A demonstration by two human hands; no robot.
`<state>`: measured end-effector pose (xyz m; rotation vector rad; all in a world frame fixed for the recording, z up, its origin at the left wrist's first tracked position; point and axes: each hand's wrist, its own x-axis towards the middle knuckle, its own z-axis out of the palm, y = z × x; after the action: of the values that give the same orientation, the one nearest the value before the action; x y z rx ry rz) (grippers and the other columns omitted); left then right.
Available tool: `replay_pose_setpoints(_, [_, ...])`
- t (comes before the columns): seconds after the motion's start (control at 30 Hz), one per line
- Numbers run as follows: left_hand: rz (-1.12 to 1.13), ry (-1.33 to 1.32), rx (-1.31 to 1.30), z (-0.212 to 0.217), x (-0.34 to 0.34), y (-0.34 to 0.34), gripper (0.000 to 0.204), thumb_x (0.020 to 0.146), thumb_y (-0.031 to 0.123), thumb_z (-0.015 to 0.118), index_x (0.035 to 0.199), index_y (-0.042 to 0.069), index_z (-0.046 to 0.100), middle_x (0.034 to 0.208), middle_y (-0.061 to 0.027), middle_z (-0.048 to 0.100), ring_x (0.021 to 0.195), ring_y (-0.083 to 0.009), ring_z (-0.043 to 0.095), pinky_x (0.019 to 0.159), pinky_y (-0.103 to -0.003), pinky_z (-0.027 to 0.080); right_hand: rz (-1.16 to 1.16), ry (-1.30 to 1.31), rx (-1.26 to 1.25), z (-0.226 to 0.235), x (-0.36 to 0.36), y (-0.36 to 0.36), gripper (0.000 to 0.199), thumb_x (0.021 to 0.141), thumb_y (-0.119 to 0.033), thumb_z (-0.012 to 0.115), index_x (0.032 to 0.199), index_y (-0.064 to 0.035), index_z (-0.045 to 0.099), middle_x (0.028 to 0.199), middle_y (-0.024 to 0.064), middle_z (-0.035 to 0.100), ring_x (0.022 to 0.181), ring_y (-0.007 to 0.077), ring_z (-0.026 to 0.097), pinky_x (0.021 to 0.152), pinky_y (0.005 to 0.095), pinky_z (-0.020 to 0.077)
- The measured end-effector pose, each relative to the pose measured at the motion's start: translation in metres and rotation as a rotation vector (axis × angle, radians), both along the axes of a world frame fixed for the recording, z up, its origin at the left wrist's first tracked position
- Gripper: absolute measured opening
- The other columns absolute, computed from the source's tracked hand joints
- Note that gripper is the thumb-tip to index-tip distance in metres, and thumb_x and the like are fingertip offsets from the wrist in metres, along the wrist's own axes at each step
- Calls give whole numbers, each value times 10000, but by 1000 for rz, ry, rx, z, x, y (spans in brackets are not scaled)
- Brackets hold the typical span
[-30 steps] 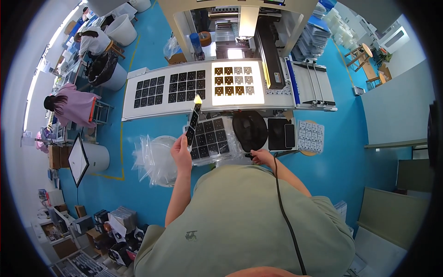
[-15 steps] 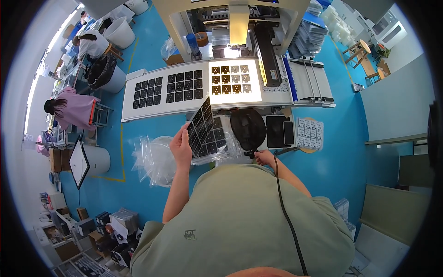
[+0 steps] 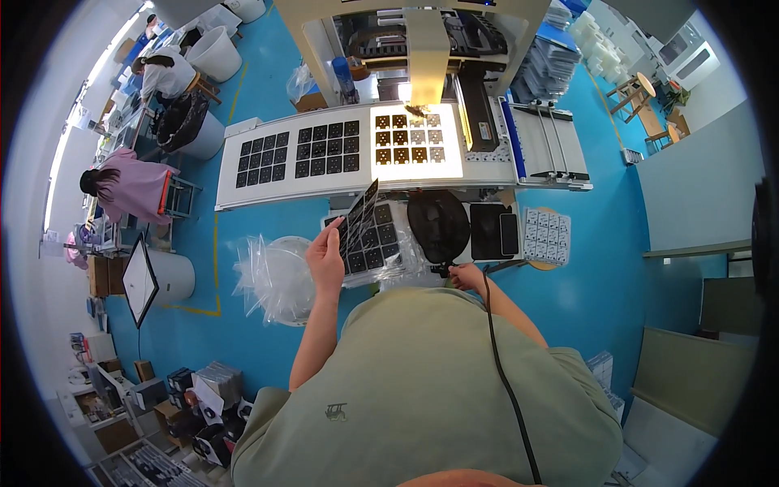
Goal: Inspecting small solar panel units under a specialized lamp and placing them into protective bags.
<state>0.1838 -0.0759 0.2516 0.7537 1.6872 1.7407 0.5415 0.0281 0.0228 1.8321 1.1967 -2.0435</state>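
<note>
My left hand (image 3: 326,256) is closed on the edge of a thin sheet of black squares (image 3: 362,213), which is tilted up and seen almost edge-on. Below it, a similar sheet of black squares (image 3: 375,247) lies flat in clear plastic. My right hand (image 3: 467,277) is closed at the lower end of a dark oval object (image 3: 438,227), beside its small black fitting. Whether the fingers grip that fitting is too small to tell. Beyond both hands, a long white machine bed (image 3: 324,187) carries several grids of black squares, one on a brightly lit panel (image 3: 449,166).
A machine gantry (image 3: 428,57) stands over the bed. Right of the dark oval are a phone (image 3: 508,235) and a tray of pale parts (image 3: 545,237). Clear plastic bags (image 3: 272,280) fill a bin at the left. A black cable (image 3: 507,373) crosses my shirt. People sit farther left.
The sheet in my left hand has swung more edge-on, and that hand has shifted slightly right. A dark part of the machine now shows over the lit panel's top edge. My right hand stays put.
</note>
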Motion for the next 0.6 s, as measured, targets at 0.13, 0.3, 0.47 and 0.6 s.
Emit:
replay_pose_setpoints(0.13, [3, 45, -7, -1, 1, 1, 269, 1025, 83, 551, 1220, -38, 692, 1120, -46, 724, 930, -40, 596, 811, -181, 451, -9, 28, 11, 1, 0, 0, 330, 992, -372, 615, 952, -49, 667, 758, 43, 638, 649, 169, 638, 580, 316, 526])
replay_pose_setpoints(0.3, [0, 42, 35, 0, 2, 3, 270, 1027, 91, 552, 1215, -39, 694, 1133, -62, 727, 954, -56, 611, 843, -197, 460, -46, 15, 2, -2, 1, 1, 322, 971, -377, 642, 911, -61, 666, 747, 60, 647, 613, 185, 638, 535, 327, 539])
replay_pose_setpoints(0.47, [15, 71, -16, 2, 5, 2, 270, 1026, 93, 553, 1213, -39, 696, 1128, -61, 729, 959, -62, 614, 850, -203, 463, -46, 58, 7, -8, 5, -1, 328, 970, -388, 644, 930, -63, 668, 749, 61, 646, 619, 180, 638, 533, 328, 536])
replay_pose_setpoints(0.6, [10, 60, -10, 4, 5, 1, 266, 1023, 94, 558, 1204, -36, 702, 1107, -50, 732, 934, -54, 607, 827, -198, 460, -38, 19, 10, -12, 6, 0, 342, 970, -397, 646, 955, -56, 670, 764, 63, 654, 628, 179, 640, 537, 328, 537])
